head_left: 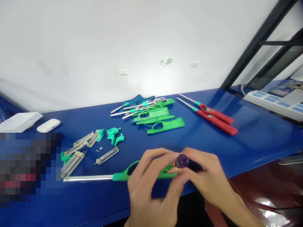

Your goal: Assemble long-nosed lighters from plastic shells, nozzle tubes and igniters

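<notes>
A green gas lighter [125, 175] with a long metal tube lies crosswise near the table's front edge, its tube pointing left. My left hand [151, 186] is bent over the lighter's handle, with thumb and fingertips closed at its right part. My right hand [205, 173] pinches a purple round-ended handle [182, 160], seen end-on, which looks like a screwdriver's; its lower part is hidden. Fingertips of both hands meet around it, over the lighter's handle. Clear fuel tanks [107, 155] and teal plastic pieces [113, 135] lie left of my hands.
Green casing halves [167, 125] and metal tubes [118, 114] are heaped near the wall. Two red lighters [213, 118] lie at the right. A white case [48, 125] and white box [20, 122] stand at the left. A power strip [274, 104] is at far right.
</notes>
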`<move>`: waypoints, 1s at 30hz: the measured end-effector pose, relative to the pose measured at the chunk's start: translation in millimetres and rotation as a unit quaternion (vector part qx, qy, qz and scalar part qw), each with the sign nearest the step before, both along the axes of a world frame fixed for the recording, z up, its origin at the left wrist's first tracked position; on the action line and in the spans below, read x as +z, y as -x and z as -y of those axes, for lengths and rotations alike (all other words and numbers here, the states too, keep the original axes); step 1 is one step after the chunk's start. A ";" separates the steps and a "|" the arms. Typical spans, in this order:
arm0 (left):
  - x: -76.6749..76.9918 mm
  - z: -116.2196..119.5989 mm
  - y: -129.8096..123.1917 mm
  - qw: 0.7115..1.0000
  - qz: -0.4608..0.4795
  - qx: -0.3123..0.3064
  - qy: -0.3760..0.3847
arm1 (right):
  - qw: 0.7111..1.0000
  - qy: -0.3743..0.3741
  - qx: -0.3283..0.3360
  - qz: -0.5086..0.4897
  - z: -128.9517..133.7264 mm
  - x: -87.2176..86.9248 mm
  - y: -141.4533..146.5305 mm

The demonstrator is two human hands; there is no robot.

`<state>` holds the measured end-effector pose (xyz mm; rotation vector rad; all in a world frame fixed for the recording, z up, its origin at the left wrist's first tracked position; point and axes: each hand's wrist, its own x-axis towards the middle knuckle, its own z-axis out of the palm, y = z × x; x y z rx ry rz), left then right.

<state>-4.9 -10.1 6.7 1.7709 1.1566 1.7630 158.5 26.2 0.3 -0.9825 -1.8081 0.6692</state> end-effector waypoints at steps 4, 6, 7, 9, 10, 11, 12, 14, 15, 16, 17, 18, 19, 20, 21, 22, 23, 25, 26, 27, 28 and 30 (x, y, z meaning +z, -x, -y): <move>0.1 -14.9 -13.3 0.999 0.015 -0.020 -0.024 | 1.000 0.005 0.003 -0.001 -0.2 -0.3 -1.1; -1.6 -16.4 -14.2 0.999 0.015 -0.022 -0.023 | 1.000 0.017 0.009 0.005 0.6 0.8 -6.1; -2.4 -16.1 -13.6 0.999 0.017 -0.021 -0.022 | 1.000 0.024 0.011 0.007 1.4 2.5 -9.8; -2.9 -14.6 -11.4 1.000 0.015 -0.020 -0.011 | 0.999 0.035 0.012 0.004 3.8 9.2 -18.3; -2.4 -14.0 -10.3 1.000 0.011 -0.022 -0.004 | 0.999 0.036 0.008 -0.007 5.5 14.5 -22.3; -1.5 -13.7 -9.5 1.000 0.003 -0.027 0.005 | 0.999 0.033 0.001 -0.023 7.3 21.0 -25.4; -0.1 -13.6 -9.1 0.999 -0.005 -0.034 0.013 | 0.999 0.023 -0.013 -0.045 9.2 28.4 -27.3; 2.7 -14.4 -9.0 0.998 -0.022 -0.051 0.024 | 0.997 -0.016 -0.038 -0.063 12.5 44.0 -27.1; 3.6 -14.9 -9.2 0.997 -0.030 -0.060 0.024 | 0.997 -0.045 -0.045 -0.049 13.7 51.1 -25.3; 4.0 -15.3 -9.3 0.997 -0.038 -0.068 0.024 | 0.997 -0.070 -0.035 -0.024 14.5 57.1 -22.6; 3.8 -15.4 -9.1 0.996 -0.047 -0.072 0.023 | 0.996 -0.088 -0.025 -0.004 14.8 61.7 -19.5; 2.9 -15.2 -8.6 0.995 -0.056 -0.074 0.023 | 0.995 -0.099 -0.013 0.011 14.7 64.8 -16.1; 1.5 -14.7 -7.6 0.995 -0.067 -0.070 0.026 | 0.995 -0.100 -0.010 0.011 14.4 66.4 -12.8; -0.4 -13.8 -6.2 0.994 -0.080 -0.063 0.034 | 0.995 -0.096 -0.017 -0.005 13.8 66.9 -9.7; -2.5 -12.6 -4.6 0.993 -0.095 -0.055 0.045 | 0.995 -0.092 -0.029 -0.029 13.1 66.4 -7.0; -4.8 -11.2 -2.8 0.991 -0.113 -0.049 0.058 | 0.994 -0.092 -0.037 -0.053 12.2 65.3 -4.9; -7.1 -9.7 -1.2 0.988 -0.129 -0.045 0.070 | 0.992 -0.095 -0.041 -0.070 11.0 63.9 -3.4; -11.4 -7.2 0.8 0.983 -0.157 -0.042 0.087 | 0.988 -0.129 -0.028 -0.077 8.1 61.1 -2.1; -13.3 -6.3 1.1 0.981 -0.165 -0.039 0.090 | 0.986 -0.150 -0.013 -0.069 6.4 59.9 -2.4; -15.0 -5.9 0.8 0.981 -0.170 -0.034 0.090 | 0.985 -0.162 -0.002 -0.059 4.8 58.9 -3.0; -16.4 -5.9 0.1 0.980 -0.173 -0.028 0.090 | 0.986 -0.163 0.010 -0.047 3.2 58.2 -3.8; -18.1 -6.9 -1.7 0.981 -0.173 -0.016 0.090 | 0.991 -0.129 0.044 -0.015 1.0 57.3 -4.9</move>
